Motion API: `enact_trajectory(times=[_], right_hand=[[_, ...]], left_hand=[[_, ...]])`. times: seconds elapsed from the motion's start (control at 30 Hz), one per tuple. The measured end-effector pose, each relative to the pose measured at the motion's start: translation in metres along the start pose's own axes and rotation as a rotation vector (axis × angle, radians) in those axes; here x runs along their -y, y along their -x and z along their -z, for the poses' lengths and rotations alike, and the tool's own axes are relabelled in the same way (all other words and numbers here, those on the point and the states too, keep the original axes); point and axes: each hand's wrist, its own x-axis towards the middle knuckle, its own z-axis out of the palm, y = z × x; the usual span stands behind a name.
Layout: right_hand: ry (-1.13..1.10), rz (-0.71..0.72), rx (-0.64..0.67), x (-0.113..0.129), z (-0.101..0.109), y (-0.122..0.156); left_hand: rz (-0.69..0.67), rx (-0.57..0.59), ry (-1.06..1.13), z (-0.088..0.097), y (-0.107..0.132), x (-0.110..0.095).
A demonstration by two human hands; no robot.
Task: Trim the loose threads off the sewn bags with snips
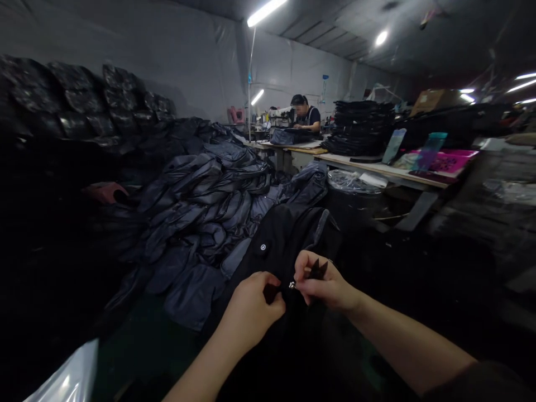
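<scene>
While bent over a black fabric piece (pixel 278 237), pinches a small silvery metal piece (pixel 292 285) between the thumb and forefinger of the right hand (pixel 322 282). Has dark pointed tips (pixel 319 269) jutting up from those same curled fingers. Holds the left hand (pixel 255 301) just beside, low over the same cloth, with thumb and fingertips curved toward each other; in such dim light, impossible to tell whether pressing any fabric between them. On the black fabric piece, beyond both hands, a round white mark (pixel 263 247) to the left and a grey edging (pixel 321 224) to the right.

Has that cloth at the near edge of a big loose heap of dark blue-grey fabric (pixel 205 184), spreading back and to the left. Behind the heap at far left, stacked black bundles (pixel 79 95) with a glossy wrap. Farther ahead, a co-worker (pixel 310 118) seated at a long table (pixel 371 165), with blue-grey cloth in front. Along that table, a tall stack of dark flat pieces (pixel 360 125), a teal container (pixel 431 149) and a bright pink tray (pixel 463 160). Below the tabletop, clear plastic (pixel 347 181); overhead, a lit tube lamp (pixel 266 12).
</scene>
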Motion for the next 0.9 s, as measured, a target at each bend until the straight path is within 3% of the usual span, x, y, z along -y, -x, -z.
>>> enact_trajectory(times=[0.17, 0.27, 0.4, 0.5, 0.67, 0.77, 0.9], right_hand=[[0.161, 0.093, -0.126, -0.013, 0.006, 0.024], [0.332, 0.167, -0.322, -0.023, 0.004, 0.039], [0.351, 0.108, -0.529, -0.039, 0.001, 0.049], [0.283, 0.105, -0.527, -0.041, 0.0, 0.042], [0.075, 0.158, -0.362, -0.034, 0.001, 0.013], [0.007, 0.126, -0.305, -0.038, 0.003, -0.004], [-0.086, -0.08, -0.344, -0.049, -0.005, -0.008]], left_hand=[[0.057, 0.133, 0.178, -0.011, -0.012, 0.003], [0.153, 0.196, 0.371, -0.013, -0.019, 0.009], [0.255, 0.238, 0.574, -0.013, -0.023, 0.005], [0.286, 0.24, 0.589, -0.01, -0.018, -0.01], [0.365, 0.181, 0.663, 0.0, -0.005, -0.033], [0.429, 0.096, 0.785, -0.002, -0.001, -0.023], [0.482, -0.061, 0.9, -0.017, -0.004, 0.007]])
